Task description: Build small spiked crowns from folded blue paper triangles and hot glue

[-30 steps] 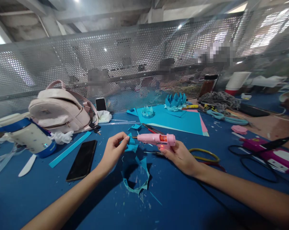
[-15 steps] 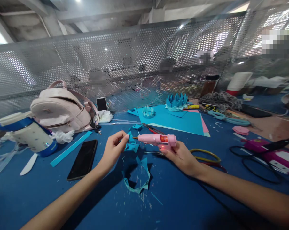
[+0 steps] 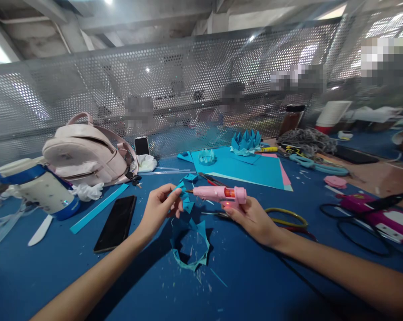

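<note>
My right hand (image 3: 246,218) is wrapped round the handle of a pink hot glue gun (image 3: 215,194), which points left. Between the fingertips of my left hand (image 3: 161,203) is a small blue folded paper piece (image 3: 182,189), pinched right by the gun's nozzle. Whether nozzle and paper touch, I cannot tell. More blue folded paper (image 3: 188,205) shows just below the pinched piece, and another folded piece (image 3: 190,177) lies behind it. In front of my hands, a ring of blue folded paper (image 3: 206,249) lies on the table.
Blue paper sheets (image 3: 255,171) carry a small paper crown (image 3: 207,157) and a larger one (image 3: 244,143). A black phone (image 3: 116,223), a bottle (image 3: 43,189) and a backpack (image 3: 84,154) are at left. Yellow-handled scissors (image 3: 288,211) and a purple power strip (image 3: 382,214) are at right.
My left fingers have shifted slightly, and the pinched paper has turned a little at the nozzle. The glue gun has barely moved.
</note>
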`<state>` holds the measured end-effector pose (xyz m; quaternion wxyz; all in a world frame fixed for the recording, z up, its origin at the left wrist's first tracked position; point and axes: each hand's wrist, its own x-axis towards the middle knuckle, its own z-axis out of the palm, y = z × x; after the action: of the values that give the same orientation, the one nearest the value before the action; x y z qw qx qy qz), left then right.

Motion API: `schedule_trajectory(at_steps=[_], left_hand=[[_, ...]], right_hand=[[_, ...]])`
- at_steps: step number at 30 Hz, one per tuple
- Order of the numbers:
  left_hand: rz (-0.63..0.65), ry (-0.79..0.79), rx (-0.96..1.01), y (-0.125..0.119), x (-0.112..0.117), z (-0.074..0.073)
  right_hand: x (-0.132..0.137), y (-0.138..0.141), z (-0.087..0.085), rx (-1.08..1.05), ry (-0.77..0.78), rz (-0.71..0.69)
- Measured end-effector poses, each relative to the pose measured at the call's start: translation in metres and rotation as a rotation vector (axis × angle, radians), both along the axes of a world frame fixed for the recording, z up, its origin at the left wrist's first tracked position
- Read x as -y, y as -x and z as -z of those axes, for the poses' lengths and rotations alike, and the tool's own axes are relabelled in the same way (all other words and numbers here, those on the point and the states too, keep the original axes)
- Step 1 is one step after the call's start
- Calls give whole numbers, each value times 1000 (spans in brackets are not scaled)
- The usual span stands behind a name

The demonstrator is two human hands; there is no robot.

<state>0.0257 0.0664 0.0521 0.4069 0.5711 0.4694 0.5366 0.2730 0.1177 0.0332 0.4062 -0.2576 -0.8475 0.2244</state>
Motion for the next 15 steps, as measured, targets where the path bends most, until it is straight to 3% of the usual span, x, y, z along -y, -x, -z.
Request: schedule_trajectory(at_steps=[15], left_hand=[[31,-15,21,2,-2,-1]], right_hand=[[0,-1,2,-16,-7,20]])
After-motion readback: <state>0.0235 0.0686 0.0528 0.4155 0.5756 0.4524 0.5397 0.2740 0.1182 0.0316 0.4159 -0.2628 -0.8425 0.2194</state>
